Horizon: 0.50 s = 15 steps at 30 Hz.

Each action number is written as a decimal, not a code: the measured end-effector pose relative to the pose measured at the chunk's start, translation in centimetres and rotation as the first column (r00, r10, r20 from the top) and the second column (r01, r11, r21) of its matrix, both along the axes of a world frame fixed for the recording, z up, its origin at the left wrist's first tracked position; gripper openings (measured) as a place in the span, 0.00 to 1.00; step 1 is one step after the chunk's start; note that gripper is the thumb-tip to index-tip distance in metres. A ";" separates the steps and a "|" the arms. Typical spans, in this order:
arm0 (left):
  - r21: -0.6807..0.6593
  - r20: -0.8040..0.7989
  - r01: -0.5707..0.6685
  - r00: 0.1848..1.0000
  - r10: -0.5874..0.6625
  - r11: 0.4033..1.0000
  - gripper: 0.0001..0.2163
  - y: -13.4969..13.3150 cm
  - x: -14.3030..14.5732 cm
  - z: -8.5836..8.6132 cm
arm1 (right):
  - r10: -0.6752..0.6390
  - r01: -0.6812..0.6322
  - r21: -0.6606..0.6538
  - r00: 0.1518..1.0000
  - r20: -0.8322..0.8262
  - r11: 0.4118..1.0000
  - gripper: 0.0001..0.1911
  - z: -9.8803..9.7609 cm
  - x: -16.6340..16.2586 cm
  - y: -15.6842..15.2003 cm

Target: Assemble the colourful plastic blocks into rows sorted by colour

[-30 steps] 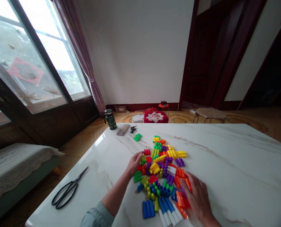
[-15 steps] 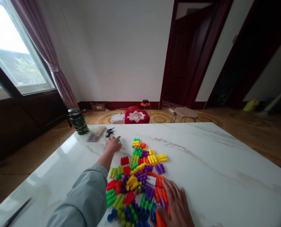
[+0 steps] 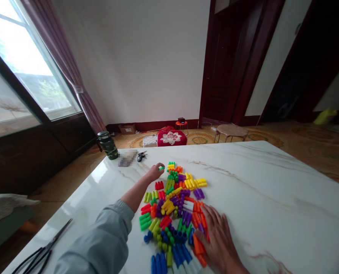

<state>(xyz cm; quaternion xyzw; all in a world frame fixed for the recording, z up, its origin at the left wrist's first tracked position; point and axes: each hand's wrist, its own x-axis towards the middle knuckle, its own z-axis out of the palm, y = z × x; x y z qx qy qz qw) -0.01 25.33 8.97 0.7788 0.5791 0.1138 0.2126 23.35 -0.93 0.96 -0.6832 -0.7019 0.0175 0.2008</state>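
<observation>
from here, the left hand (image 3: 155, 172) pinches a green block (image 3: 161, 168) in its fingers, left of the far end of the pile (image 3: 167, 207), its smallness seemingly suiting a fingertip hold. the right hand (image 3: 220, 236) lies spread against orange blocks (image 3: 198, 245), perhaps bracing the right side.

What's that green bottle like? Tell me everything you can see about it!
The bottle is round and chunky, with wavy camouflage-like patches in dark and lighter green. Its dark lid is on, with a paler, greyish edge, and a dark strap hangs at the picture's left side. It stands on the far left corner of the white table, looking slightly tilted in this wide view. A blurred-out patch is right beside it. Neither hand touches it. I can't tell what it's made of, or what's inside.
</observation>
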 end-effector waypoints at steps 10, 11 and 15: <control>-0.121 0.052 0.131 0.991 -0.125 0.984 0.23 1.4 2.3 2.0 | -0.007 0.007 0.029 1.000 -0.016 1.000 0.35 -0.6 -0.1 -0.1; -0.075 0.041 0.096 0.995 -0.093 0.993 0.25 2.1 2.9 1.5 | -0.006 0.006 0.023 1.000 -0.016 1.000 0.36 -0.6 -0.1 -0.1; 0.042 0.010 0.000 1.000 -0.001 0.999 0.27 3.7 5.4 -1.0 | 0.006 -0.006 -0.003 1.000 -0.011 1.000 0.37 -0.2 0.0 -0.3</control>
